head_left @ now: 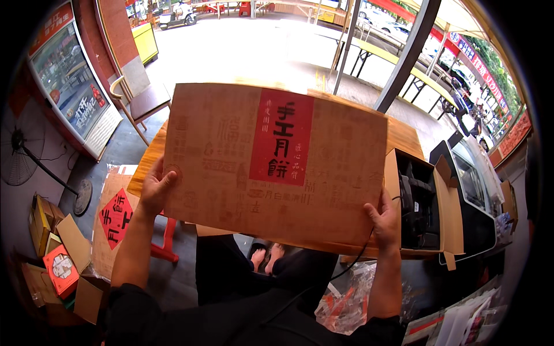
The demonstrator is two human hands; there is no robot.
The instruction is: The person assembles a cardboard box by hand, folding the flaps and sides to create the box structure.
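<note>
A wide, flat brown cardboard box (213, 138) is held up in front of me, its broad printed face toward me. A red paper label (283, 138) with dark brush lettering runs down that face, right of its middle. My left hand (156, 187) grips the box's left edge, thumb on the face and fingers behind. At the lower right edge, my right hand (382, 222) holds on the same way, its fingers mostly hidden. Behind the box is a wooden table (404, 135), largely covered from sight.
An open carton (438, 202) with black gear stands on the table's right. Clear plastic wrapping (346, 300) lies on the floor below. At left are a red stool (167, 242), a labelled cardboard piece (115, 219), an open box (75, 242), a fan (23, 144) and a wooden chair (147, 104).
</note>
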